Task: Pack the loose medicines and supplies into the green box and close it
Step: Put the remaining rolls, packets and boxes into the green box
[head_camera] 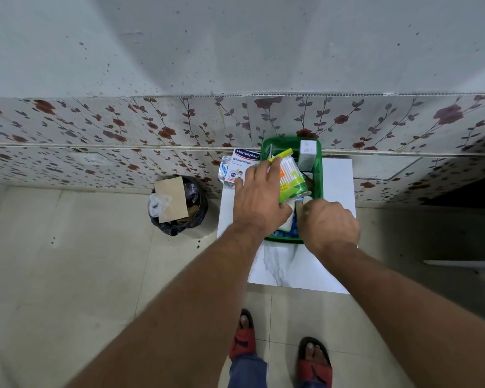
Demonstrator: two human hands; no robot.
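The green box [318,175] stands open on a small white table [338,186] against the wall. My left hand [259,197] holds a green and yellow pack of cotton swabs [290,177], tilted over the box. My right hand [326,224] is closed over the box's near right corner on a small item I cannot make out. A white carton [308,155] stands upright at the box's far end. Blue packets [284,233] show at the near end. A Hansaplast box [242,166] and a clear blue-and-white packet [224,170] lie left of the green box.
A bin with a black liner [179,208], holding cardboard and a white bag, stands on the floor left of the table. Floral tiled wall rises behind. A dark unit [459,191] is at the right. My feet in red sandals are below the table.
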